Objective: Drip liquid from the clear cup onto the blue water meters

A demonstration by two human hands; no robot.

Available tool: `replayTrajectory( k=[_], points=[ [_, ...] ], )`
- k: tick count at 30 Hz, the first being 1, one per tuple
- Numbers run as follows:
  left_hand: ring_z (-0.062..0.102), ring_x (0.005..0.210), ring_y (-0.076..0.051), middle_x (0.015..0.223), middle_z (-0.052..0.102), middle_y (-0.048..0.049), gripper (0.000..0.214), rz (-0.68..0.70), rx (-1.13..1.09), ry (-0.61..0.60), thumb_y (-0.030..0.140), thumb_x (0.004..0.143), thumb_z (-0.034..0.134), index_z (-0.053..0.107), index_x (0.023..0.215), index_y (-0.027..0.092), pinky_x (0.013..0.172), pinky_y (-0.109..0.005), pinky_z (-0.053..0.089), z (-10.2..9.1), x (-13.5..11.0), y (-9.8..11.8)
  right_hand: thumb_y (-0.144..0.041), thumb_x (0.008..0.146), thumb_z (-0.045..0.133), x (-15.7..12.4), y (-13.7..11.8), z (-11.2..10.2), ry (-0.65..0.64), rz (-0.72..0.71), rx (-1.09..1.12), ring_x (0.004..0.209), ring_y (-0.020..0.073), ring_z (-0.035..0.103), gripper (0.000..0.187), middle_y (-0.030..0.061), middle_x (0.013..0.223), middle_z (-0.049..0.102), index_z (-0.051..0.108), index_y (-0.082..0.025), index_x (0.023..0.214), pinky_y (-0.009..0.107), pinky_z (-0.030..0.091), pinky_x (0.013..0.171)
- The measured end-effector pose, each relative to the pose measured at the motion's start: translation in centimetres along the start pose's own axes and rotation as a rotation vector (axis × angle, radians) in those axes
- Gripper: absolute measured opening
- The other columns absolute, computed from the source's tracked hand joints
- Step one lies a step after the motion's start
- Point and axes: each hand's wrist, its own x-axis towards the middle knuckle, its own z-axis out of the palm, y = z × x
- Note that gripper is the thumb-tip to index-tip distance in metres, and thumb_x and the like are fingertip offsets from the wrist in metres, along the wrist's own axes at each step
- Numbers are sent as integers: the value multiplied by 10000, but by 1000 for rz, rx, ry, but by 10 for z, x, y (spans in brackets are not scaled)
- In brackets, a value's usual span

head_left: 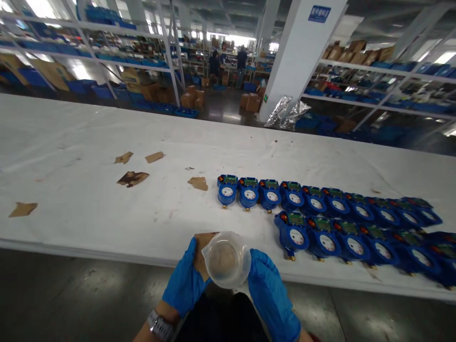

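Observation:
My right hand (270, 293), in a blue glove, grips the side of a translucent plastic beaker (223, 260) with a pouring spout on its left. The beaker is tilted so that I look into it; a cloudy layer shows at its bottom, but I cannot tell what it is. My left hand (184, 284), also gloved in blue, is closed on a piece of brown cardboard (200, 256) beside and partly behind the beaker. Closest to my right hand is a blue water meter (296, 236) with a white round dial, a green circuit board and a brass fitting.
Two rows of blue water meters (337, 204) run along the right of the white-covered table (89, 204). Torn cardboard scraps (132, 178) lie to the left, one stained dark. Beyond stand a pillar (295, 52), shelves with blue bins (32, 78), and people in the distance.

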Motion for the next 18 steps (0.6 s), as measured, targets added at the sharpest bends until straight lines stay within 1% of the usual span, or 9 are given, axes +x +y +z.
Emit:
replayTrajectory(
  k=[2,3,5,7,9,11,13,15,18],
  points=[
    [791,1022,-228,1064,838,-99,440,-52,28,33,336,1046,510,643,1405,119,1040,-346,572,7,6,6,-489,680,782,-2,12,-6,59,-63,-100,1194,312,582,358,80,1185,714,793,-275,967,478,496,1086],
    [793,1017,-231,1060,839,-104,445,-69,40,39,341,1049,503,642,1404,112,1023,-345,583,11,9,9,-494,674,787,-2,17,-9,93,-88,-130,1218,321,573,382,80,1217,706,794,-280,990,493,485,1103],
    [775,1088,-255,1148,820,-136,478,-93,47,31,334,1053,488,598,1453,96,1035,-372,580,17,16,12,-511,720,753,-2,21,-13,171,-111,-142,1227,323,573,382,93,1234,696,793,-275,1018,501,493,1093],
    [745,1165,-287,1250,783,-165,529,-124,45,22,324,1057,472,510,1531,93,1064,-435,564,21,23,13,-516,784,703,1,22,-15,217,-102,-126,1221,313,581,369,107,1239,690,792,-264,1038,485,516,1063],
    [731,1190,-317,1291,761,-180,592,-145,51,22,332,1051,483,419,1595,109,1068,-496,556,21,32,14,-520,798,688,6,19,-17,223,-76,-124,1200,306,594,364,109,1224,694,796,-257,1025,473,524,1053],
    [726,1195,-335,1304,749,-195,641,-137,73,27,339,1037,517,372,1621,117,1058,-513,560,20,41,14,-519,780,693,13,17,-21,231,-58,-137,1181,303,603,367,103,1209,704,798,-255,1012,479,515,1065],
    [725,1195,-336,1316,740,-204,648,-123,103,39,331,1028,539,379,1617,115,1042,-497,573,23,49,14,-504,761,699,21,13,-27,234,-59,-155,1189,300,600,374,93,1214,707,798,-256,1023,493,488,1100],
    [740,1165,-327,1297,749,-207,627,-117,137,67,316,1026,541,407,1600,103,1003,-471,599,28,56,13,-471,756,701,31,5,-35,203,-60,-161,1207,292,591,360,80,1226,706,799,-260,1031,495,456,1137],
    [755,1137,-303,1260,773,-187,605,-89,172,147,279,1025,541,416,1597,126,960,-429,621,36,65,9,-426,742,711,50,-16,-44,162,-21,-112,1156,270,599,305,78,1167,716,798,-248,974,448,477,1101]
  ],
)
